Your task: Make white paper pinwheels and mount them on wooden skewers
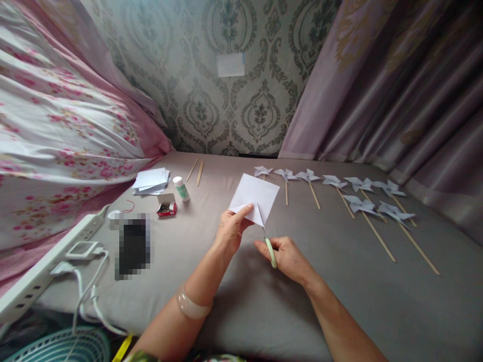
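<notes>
My left hand (231,229) is closed on a square sheet of white paper (258,192), thumb on top and fingers beneath. My right hand (289,256) grips scissors (270,253) with pale green handles. Their blades reach into the lower corner of the sheet, where a cut line runs inward from the edge. Both hands are above the grey bed surface, and the paper is tilted toward me. Fingers of the right hand are partly hidden behind the scissor handle.
Several paper pinwheels (362,205) on wooden sticks lie at the right. Toward the left are a paper stack (151,181), loose sticks (200,172), a white-capped bottle (181,189), a small red box (166,207) of metal pieces, and a power strip (49,261) with white cables.
</notes>
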### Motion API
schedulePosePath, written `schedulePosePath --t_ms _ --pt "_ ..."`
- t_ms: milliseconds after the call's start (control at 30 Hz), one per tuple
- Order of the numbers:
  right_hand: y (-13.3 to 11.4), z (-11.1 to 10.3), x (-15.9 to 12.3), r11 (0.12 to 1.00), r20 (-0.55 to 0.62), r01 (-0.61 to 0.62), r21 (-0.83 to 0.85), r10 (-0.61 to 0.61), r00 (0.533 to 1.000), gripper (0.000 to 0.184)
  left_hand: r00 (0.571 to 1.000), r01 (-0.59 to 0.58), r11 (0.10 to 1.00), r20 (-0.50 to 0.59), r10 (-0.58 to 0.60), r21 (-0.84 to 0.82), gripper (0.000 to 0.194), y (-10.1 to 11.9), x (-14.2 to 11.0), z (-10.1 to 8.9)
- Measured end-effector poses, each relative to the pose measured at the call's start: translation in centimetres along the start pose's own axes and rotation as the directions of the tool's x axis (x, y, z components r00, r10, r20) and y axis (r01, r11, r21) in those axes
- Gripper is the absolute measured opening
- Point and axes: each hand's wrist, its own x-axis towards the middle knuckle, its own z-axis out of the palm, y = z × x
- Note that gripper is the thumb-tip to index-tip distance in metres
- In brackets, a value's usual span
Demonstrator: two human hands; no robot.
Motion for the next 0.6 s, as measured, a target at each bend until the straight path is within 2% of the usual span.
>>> schedulePosePath --t_ms 200,267,367,467,533,600 --pt "-0.3 0.0 0.0 0.999 0.051 -0.016 0.030 0.014 0.999 0.051 1.000 0.028 1.000 0.006 -0.028 -0.012 0.033 0.0 -0.1 0.1" --pt "-0.2 -0.2 -0.1 0.999 0.129 0.034 0.022 -0.037 0.991 0.053 1.000 0.015 1.000 -0.014 -0.015 -0.020 0.032 0.0 0.1 0.0" --pt "0.2 -0.8 -0.3 0.989 0.269 0.145 -0.011 -0.137 0.953 0.056 0.998 -0.029 0.999 -0.064 0.026 -0.032 0.033 0.2 0.5 -0.3" --pt "0.7 -1.7 -0.4 0.991 0.354 0.116 -0.065 -0.086 0.931 0.055 0.991 -0.067 0.997 -0.120 0.062 -0.038 0.034 0.9 1.0 -0.8" --pt "1.0 -2.5 -0.4 0.992 0.309 0.012 -0.129 0.028 0.951 0.055 0.985 -0.081 0.996 -0.153 0.074 -0.042 0.034 1.3 1.2 -1.1" --pt "1.3 -3.4 -0.2 0.964 0.154 -0.109 -0.243 0.149 0.977 0.056 0.982 -0.091 0.995 -0.171 0.083 -0.043 0.036 1.6 1.4 -1.4"
